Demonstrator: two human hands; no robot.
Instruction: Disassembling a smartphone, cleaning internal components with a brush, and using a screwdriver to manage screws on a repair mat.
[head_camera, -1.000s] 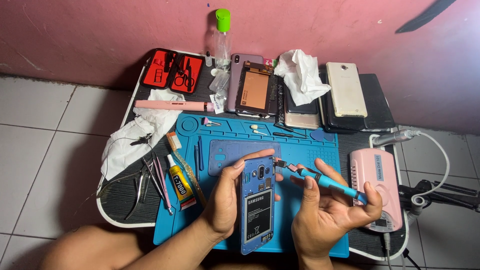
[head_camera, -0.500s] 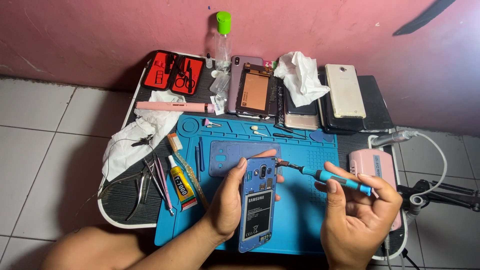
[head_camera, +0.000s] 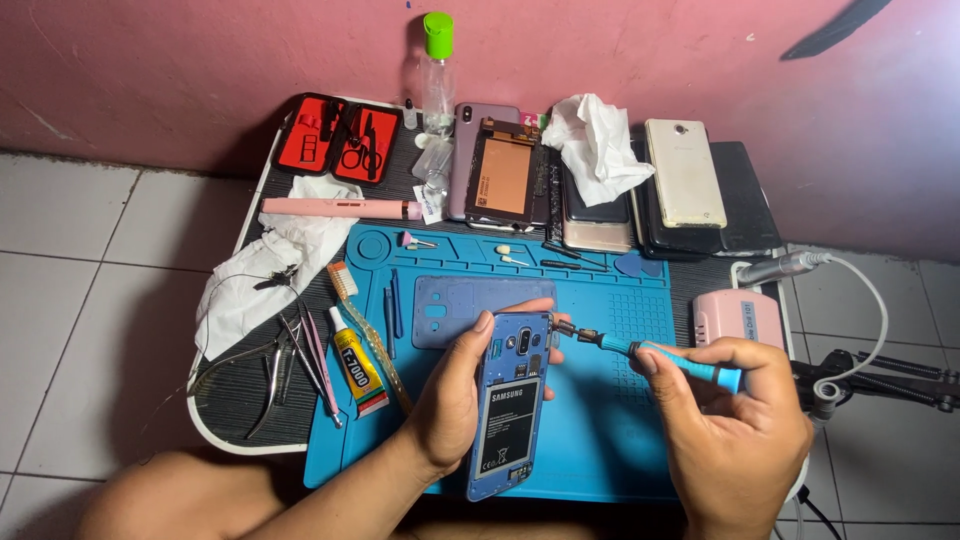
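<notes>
Nearest us, our left hand (head_camera: 455, 400) grips an opened blue phone (head_camera: 510, 400) by its edges, back side up, over the blue mat (head_camera: 600, 450) on the surface. Just right of it, our right hand (head_camera: 735, 425) is closed around a blue-handled screwdriver (head_camera: 650, 350), whose tip touches the phone's upper right edge. Farther off lies a blue back cover (head_camera: 450, 305); a glue tube (head_camera: 357, 368) and tweezers (head_camera: 320, 365) lie left, and other phones (head_camera: 685, 170) at the far edge.
</notes>
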